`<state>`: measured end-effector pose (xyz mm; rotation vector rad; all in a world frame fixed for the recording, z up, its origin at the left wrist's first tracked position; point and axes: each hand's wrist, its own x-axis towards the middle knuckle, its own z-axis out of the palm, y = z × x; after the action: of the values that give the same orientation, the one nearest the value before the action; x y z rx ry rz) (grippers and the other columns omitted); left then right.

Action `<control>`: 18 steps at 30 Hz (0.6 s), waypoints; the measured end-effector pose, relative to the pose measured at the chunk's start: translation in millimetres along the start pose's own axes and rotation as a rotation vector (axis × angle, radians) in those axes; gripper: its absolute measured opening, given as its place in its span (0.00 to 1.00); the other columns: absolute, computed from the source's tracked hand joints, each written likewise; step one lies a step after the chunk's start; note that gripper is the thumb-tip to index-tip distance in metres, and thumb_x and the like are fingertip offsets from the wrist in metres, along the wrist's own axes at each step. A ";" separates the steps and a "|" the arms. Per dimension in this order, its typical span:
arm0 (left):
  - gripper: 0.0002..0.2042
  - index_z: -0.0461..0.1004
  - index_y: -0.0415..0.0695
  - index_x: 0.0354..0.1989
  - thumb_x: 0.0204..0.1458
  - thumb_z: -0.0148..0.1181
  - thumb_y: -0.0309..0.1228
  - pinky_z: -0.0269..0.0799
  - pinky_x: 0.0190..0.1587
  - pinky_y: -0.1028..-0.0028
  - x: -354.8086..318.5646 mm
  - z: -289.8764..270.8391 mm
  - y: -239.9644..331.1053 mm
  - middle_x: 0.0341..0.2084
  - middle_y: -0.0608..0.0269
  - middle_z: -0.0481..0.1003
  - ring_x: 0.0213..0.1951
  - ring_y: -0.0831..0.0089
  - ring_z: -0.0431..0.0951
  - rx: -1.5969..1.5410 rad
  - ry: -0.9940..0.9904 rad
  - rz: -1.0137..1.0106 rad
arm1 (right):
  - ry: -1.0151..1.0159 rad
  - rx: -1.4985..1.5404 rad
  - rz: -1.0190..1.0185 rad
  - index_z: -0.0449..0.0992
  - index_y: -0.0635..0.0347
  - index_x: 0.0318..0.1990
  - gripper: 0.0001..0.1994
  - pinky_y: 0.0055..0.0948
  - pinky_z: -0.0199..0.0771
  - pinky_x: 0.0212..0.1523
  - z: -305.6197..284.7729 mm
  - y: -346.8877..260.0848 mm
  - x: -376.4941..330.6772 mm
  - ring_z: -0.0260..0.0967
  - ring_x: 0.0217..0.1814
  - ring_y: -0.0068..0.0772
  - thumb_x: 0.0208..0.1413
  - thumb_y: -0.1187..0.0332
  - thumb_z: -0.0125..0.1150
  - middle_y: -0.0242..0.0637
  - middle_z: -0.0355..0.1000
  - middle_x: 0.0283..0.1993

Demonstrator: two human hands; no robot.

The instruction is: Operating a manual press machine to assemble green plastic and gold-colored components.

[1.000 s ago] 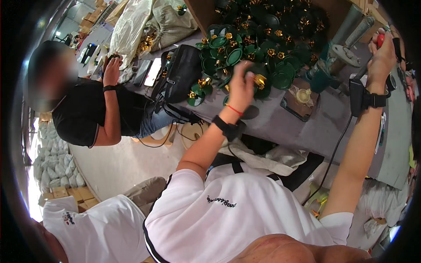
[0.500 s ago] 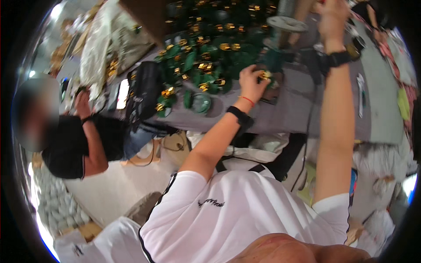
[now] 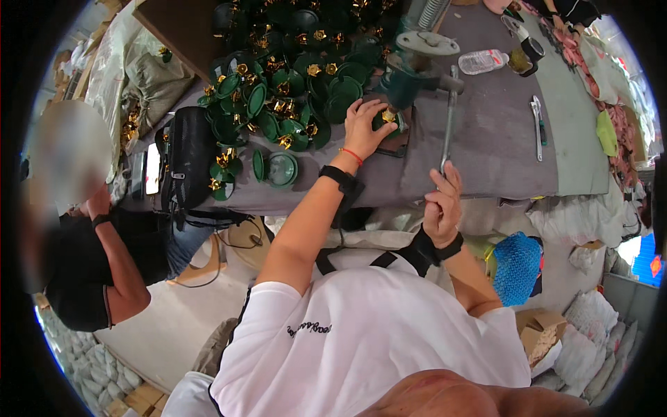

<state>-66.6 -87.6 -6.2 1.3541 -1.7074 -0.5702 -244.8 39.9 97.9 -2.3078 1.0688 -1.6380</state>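
My left hand pinches a green round piece with a gold flower-like top at its edge. It rests on the small base plate of a hand press, right beneath the ram. My right hand has its fingers curled at the lower end of the press's metal lever, which points toward me. To the left of the press lies a big heap of green round pieces with gold tops. A green round case sits at the heap's near side.
A black bag and a lit phone lie at the left, beside a seated person. Right of the press are a clear bottle, a jar and a wrench. A cardboard box stands behind the heap.
My right hand has come down from high at the far right to near the table's front edge, with the lever now pointing toward me. My left hand stays at the press base.
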 end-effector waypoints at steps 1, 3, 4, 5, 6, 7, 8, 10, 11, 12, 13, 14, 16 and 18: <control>0.24 0.76 0.44 0.48 0.43 0.70 0.42 0.51 0.63 0.58 -0.5 -0.1 0.6 0.53 0.56 0.72 0.62 0.50 0.58 -0.028 0.041 0.045 | -0.037 -0.103 -0.035 0.70 0.60 0.28 0.10 0.47 0.57 0.62 1.2 4.8 -14.4 0.71 0.55 0.45 0.60 0.69 0.46 0.47 0.77 0.40; 0.22 0.76 0.42 0.45 0.43 0.69 0.42 0.55 0.61 0.58 4.0 1.2 1.4 0.50 0.55 0.72 0.59 0.49 0.61 0.065 0.040 0.039 | -0.048 -0.209 -0.065 0.70 0.60 0.28 0.09 0.47 0.61 0.61 -5.9 11.1 -6.3 0.72 0.53 0.48 0.59 0.69 0.46 0.46 0.77 0.37; 0.20 0.76 0.41 0.42 0.44 0.69 0.41 0.59 0.58 0.58 8.9 2.2 1.0 0.47 0.54 0.73 0.57 0.49 0.65 0.139 0.080 0.089 | -0.028 -0.034 -0.135 0.70 0.60 0.28 0.11 0.43 0.66 0.55 -12.0 11.4 15.0 0.74 0.47 0.45 0.60 0.68 0.44 0.44 0.76 0.34; 0.20 0.76 0.41 0.42 0.44 0.69 0.41 0.59 0.58 0.58 13.1 3.2 0.3 0.47 0.54 0.73 0.57 0.49 0.65 0.131 0.120 0.089 | -0.032 0.130 -0.203 0.70 0.61 0.28 0.13 0.40 0.71 0.49 -19.5 8.9 45.7 0.76 0.40 0.42 0.62 0.68 0.42 0.42 0.76 0.30; 0.19 0.75 0.40 0.40 0.44 0.68 0.41 0.62 0.54 0.59 18.8 3.6 -0.6 0.44 0.53 0.73 0.53 0.49 0.67 0.155 0.024 0.136 | 0.067 0.212 -0.060 0.70 0.62 0.28 0.15 0.36 0.72 0.43 -23.7 4.0 80.5 0.74 0.34 0.38 0.63 0.66 0.41 0.40 0.74 0.29; 0.19 0.73 0.40 0.39 0.45 0.67 0.40 0.66 0.49 0.60 22.7 4.0 -1.0 0.40 0.51 0.73 0.49 0.49 0.70 0.199 -0.105 0.146 | 0.123 0.261 0.027 0.70 0.63 0.28 0.17 0.32 0.73 0.37 -28.3 -1.1 117.3 0.73 0.28 0.34 0.64 0.64 0.39 0.39 0.73 0.27; 0.17 0.71 0.39 0.33 0.45 0.67 0.39 0.68 0.42 0.60 27.2 3.5 -1.2 0.36 0.50 0.71 0.42 0.49 0.72 0.162 -0.029 0.266 | 0.122 0.142 0.162 0.70 0.62 0.26 0.23 0.24 0.68 0.32 -35.2 -0.4 155.7 0.66 0.25 0.24 0.68 0.58 0.34 0.35 0.71 0.24; 0.19 0.71 0.40 0.39 0.44 0.66 0.39 0.64 0.49 0.59 23.7 -1.9 1.3 0.43 0.52 0.71 0.48 0.52 0.71 0.108 -0.122 0.156 | 0.204 0.447 0.366 0.72 0.60 0.32 0.20 0.23 0.66 0.31 -29.4 19.5 231.0 0.67 0.25 0.27 0.67 0.58 0.37 0.37 0.72 0.26; 0.22 0.72 0.41 0.45 0.44 0.66 0.39 0.60 0.57 0.57 17.4 -7.3 3.9 0.50 0.53 0.71 0.53 0.54 0.70 0.050 -0.206 0.037 | 0.235 0.557 0.401 0.71 0.58 0.31 0.18 0.19 0.59 0.24 -20.8 32.8 255.2 0.61 0.21 0.21 0.66 0.55 0.43 0.30 0.66 0.23; 0.21 0.71 0.40 0.44 0.44 0.66 0.40 0.60 0.57 0.57 8.7 -11.6 8.0 0.50 0.48 0.71 0.53 0.49 0.69 -0.136 -0.117 0.083 | 0.267 0.668 0.436 0.69 0.56 0.30 0.18 0.15 0.52 0.16 -12.8 49.8 271.5 0.55 0.18 0.15 0.64 0.52 0.49 0.24 0.60 0.21; 0.21 0.71 0.40 0.44 0.44 0.66 0.40 0.60 0.57 0.57 -3.7 -17.9 11.3 0.50 0.48 0.71 0.53 0.49 0.69 -0.107 -0.128 0.081 | 0.282 0.674 0.436 0.69 0.56 0.30 0.18 0.15 0.52 0.16 -5.4 67.2 279.4 0.55 0.18 0.15 0.64 0.52 0.49 0.24 0.60 0.21; 0.23 0.70 0.40 0.46 0.45 0.66 0.40 0.59 0.57 0.57 -20.1 -28.0 14.0 0.52 0.45 0.69 0.53 0.48 0.69 -0.016 -0.151 0.218 | 0.316 0.677 0.440 0.69 0.56 0.30 0.18 0.15 0.52 0.16 2.8 83.6 283.2 0.55 0.18 0.14 0.64 0.52 0.50 0.24 0.60 0.20; 0.26 0.68 0.39 0.51 0.47 0.65 0.41 0.59 0.59 0.57 -47.9 -49.1 21.4 0.57 0.39 0.63 0.56 0.45 0.66 0.141 -0.159 0.323 | 0.374 0.684 0.444 0.69 0.56 0.30 0.18 0.16 0.52 0.15 9.3 103.7 284.8 0.55 0.17 0.14 0.64 0.52 0.50 0.24 0.60 0.20; 0.28 0.64 0.37 0.56 0.51 0.63 0.42 0.64 0.56 0.62 -53.3 -65.3 19.6 0.63 0.36 0.55 0.54 0.50 0.70 0.308 0.008 0.365 | 0.385 0.741 0.418 0.69 0.56 0.29 0.18 0.16 0.52 0.14 11.2 99.5 281.6 0.55 0.17 0.15 0.63 0.51 0.50 0.24 0.59 0.20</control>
<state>-20.4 -21.4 25.3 1.2008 -2.0342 -0.0965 -235.4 -206.4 266.9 -1.2536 0.7347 -1.8960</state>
